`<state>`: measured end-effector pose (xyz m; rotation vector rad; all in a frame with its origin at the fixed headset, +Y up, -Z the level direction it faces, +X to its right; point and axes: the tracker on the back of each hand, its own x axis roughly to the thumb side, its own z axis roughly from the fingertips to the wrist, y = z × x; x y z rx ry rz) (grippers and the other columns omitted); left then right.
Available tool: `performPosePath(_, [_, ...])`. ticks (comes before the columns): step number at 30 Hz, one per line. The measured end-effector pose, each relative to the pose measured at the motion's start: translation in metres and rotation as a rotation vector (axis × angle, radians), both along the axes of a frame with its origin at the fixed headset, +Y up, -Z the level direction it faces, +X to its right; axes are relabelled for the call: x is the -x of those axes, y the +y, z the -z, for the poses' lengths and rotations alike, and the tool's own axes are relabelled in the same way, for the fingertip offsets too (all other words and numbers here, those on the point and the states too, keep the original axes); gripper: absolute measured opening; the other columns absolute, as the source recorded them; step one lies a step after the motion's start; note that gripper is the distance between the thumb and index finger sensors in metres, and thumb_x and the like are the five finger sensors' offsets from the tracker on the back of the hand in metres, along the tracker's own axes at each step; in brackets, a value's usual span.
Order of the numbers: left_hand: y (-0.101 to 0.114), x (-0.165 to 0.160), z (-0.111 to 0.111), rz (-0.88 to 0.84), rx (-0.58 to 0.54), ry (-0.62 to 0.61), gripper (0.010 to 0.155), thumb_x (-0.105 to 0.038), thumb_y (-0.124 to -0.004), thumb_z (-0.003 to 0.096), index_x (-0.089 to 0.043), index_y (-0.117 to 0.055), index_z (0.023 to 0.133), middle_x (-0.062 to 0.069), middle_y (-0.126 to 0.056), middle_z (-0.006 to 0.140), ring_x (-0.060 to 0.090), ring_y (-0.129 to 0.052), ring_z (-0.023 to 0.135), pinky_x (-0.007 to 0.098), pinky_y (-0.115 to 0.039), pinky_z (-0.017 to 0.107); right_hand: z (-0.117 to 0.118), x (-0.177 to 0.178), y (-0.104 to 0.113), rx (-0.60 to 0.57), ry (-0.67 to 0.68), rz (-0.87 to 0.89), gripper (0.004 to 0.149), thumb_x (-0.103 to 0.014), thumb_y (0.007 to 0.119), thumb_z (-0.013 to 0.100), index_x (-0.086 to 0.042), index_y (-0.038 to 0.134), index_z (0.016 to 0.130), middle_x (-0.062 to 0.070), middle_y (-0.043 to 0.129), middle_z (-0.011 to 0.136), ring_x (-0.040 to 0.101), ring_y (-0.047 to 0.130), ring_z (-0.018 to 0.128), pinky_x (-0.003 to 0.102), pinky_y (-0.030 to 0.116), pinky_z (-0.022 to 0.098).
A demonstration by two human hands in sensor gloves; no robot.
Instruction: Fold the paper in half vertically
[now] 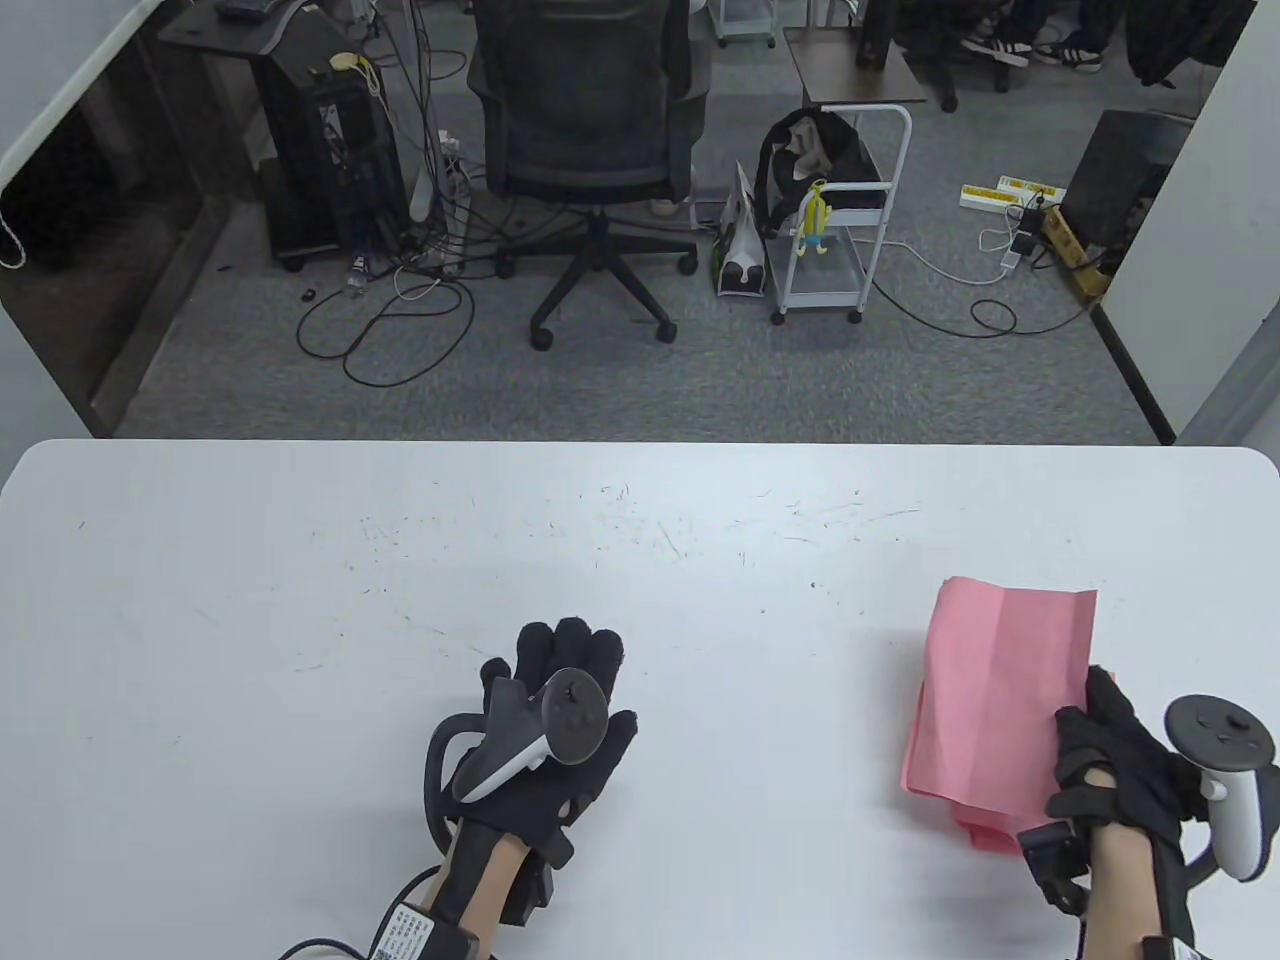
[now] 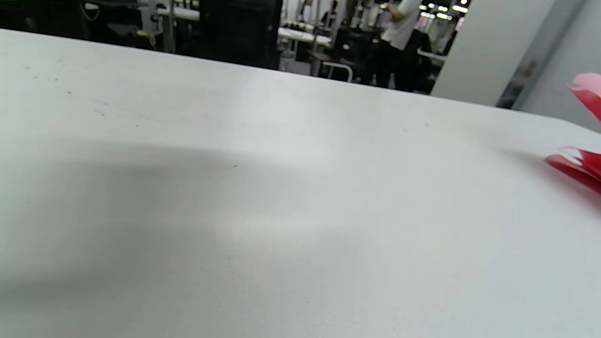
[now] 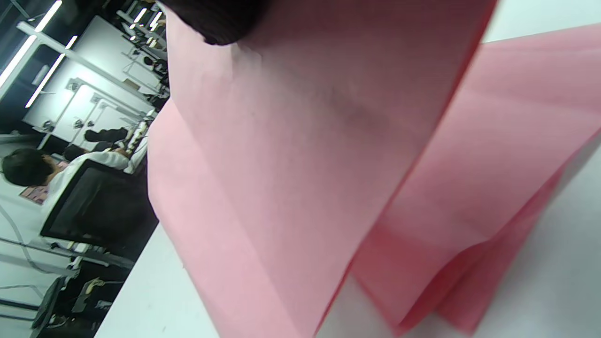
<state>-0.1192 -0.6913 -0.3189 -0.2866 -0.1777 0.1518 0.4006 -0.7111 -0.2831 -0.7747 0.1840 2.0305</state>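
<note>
A pink sheet of paper [image 1: 990, 690] lies at the right of the white table [image 1: 300, 620], creased, with more than one layer. My right hand [image 1: 1085, 710] grips its right edge. In the right wrist view the top layer [image 3: 291, 164] is lifted off the layers below, with one gloved fingertip [image 3: 220, 19] on it at the top edge. My left hand [image 1: 570, 650] rests on the table near the middle, holds nothing and is well left of the paper. The left wrist view shows only a bit of the paper [image 2: 580, 164] at its right edge.
The table's far edge [image 1: 640, 445] runs across the middle of the table view. Beyond it on the floor stand an office chair [image 1: 590, 150], a white cart [image 1: 840, 230] and cables. The table top carries faint scratch marks [image 1: 660, 530].
</note>
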Motion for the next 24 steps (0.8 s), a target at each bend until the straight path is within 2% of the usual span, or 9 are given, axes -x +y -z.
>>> performPosePath(7, [0.000,0.000,0.000,0.009,0.007,0.003,0.078,-0.068,-0.041,0.0539,-0.041,-0.002,0.116,-0.006,0.004,0.127,0.032,0.002,0.117,0.064,-0.016,0.085,0.000,-0.025,-0.028,0.154,-0.045,-0.095,0.055,-0.029,0.077,0.050,-0.032,0.057,0.101,-0.006,0.087,0.086,0.014,0.099,0.060,0.035,0.084,0.046])
performPosePath(16, [-0.002,0.001,0.002,-0.005,0.024,0.004,0.078,-0.068,-0.041,0.0540,-0.041,-0.001,0.116,-0.006,0.006,0.126,0.032,0.003,0.117,0.064,-0.016,0.085,0.011,-0.021,-0.043,0.273,-0.065,-0.263,0.061,-0.032,0.077,0.050,-0.029,0.048,0.104,-0.006,0.084,0.089,0.014,0.097,0.064,0.036,0.083,0.049])
performPosePath(20, [-0.002,0.001,0.002,-0.007,0.018,0.003,0.078,-0.068,-0.041,0.0540,-0.041,-0.002,0.116,-0.006,0.006,0.126,0.032,0.003,0.117,0.064,-0.016,0.085,0.013,-0.014,-0.044,0.341,-0.076,-0.389,0.068,-0.039,0.074,0.050,-0.028,0.036,0.106,-0.003,0.073,0.099,0.018,0.090,0.076,0.039,0.078,0.056])
performPosePath(24, [-0.003,0.002,0.003,-0.019,0.012,0.001,0.078,-0.068,-0.041,0.0538,-0.041,-0.002,0.116,-0.006,0.005,0.127,0.031,0.003,0.117,0.064,-0.016,0.085,0.014,0.001,-0.036,0.266,-0.042,-0.413,0.071,-0.047,0.068,0.051,-0.027,0.028,0.107,0.003,0.057,0.108,0.030,0.074,0.092,0.048,0.068,0.066])
